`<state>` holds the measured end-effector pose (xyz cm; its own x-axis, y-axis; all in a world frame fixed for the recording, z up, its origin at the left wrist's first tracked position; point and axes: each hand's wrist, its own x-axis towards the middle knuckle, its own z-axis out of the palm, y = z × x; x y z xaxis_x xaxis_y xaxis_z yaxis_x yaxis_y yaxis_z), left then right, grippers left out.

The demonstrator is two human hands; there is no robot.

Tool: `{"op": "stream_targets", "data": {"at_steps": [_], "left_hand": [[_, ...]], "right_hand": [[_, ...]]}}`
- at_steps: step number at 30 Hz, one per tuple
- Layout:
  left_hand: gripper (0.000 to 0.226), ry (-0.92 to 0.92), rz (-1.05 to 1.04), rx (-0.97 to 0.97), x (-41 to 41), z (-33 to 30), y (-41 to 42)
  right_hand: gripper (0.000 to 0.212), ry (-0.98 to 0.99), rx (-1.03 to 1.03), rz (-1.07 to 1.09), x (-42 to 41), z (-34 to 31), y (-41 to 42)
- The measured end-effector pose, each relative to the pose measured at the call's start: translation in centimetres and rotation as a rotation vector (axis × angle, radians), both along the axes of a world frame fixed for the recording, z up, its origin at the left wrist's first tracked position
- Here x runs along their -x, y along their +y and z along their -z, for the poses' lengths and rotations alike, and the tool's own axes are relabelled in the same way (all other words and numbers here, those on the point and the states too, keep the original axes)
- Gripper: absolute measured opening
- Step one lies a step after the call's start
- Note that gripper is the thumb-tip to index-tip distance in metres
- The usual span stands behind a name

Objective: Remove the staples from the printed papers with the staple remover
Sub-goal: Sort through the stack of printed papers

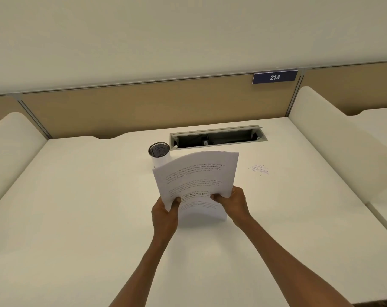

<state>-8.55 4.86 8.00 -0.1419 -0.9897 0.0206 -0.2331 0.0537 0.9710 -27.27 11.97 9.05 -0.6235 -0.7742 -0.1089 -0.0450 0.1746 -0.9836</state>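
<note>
A stack of printed papers (197, 176) stands nearly upright on the white desk (77, 196), its lower edge resting on the surface and its top curling away from me. My left hand (165, 214) grips the lower left edge, thumb on the front page. My right hand (232, 203) grips the lower right edge the same way. A small scatter of removed staples (259, 169) lies on the desk to the right of the papers. No staple remover is visible.
A black mesh cup (159, 152) stands just behind the papers' left corner. An open cable tray (218, 137) is set into the desk at the back. White side dividers (325, 138) flank the desk, with a tan back panel and a "214" sign (275, 76).
</note>
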Motion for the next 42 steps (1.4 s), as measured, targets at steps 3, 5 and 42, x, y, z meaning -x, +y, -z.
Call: {"op": "stream_targets", "data": {"at_steps": [3,5,42], "left_hand": [[0.021,-0.023,0.0,0.001,0.0,0.2,-0.1],[0.021,-0.03,0.009,0.002,0.0,0.1,-0.6],[0.117,-0.014,-0.264,-0.219,-5.7,-4.4,-5.7]], "right_hand": [[0.023,0.018,-0.019,-0.02,-0.1,0.6,0.0],[0.026,0.017,0.009,-0.033,0.2,0.2,-0.2],[0.028,-0.274,0.04,-0.169,2.4,-2.3,1.0]]}}
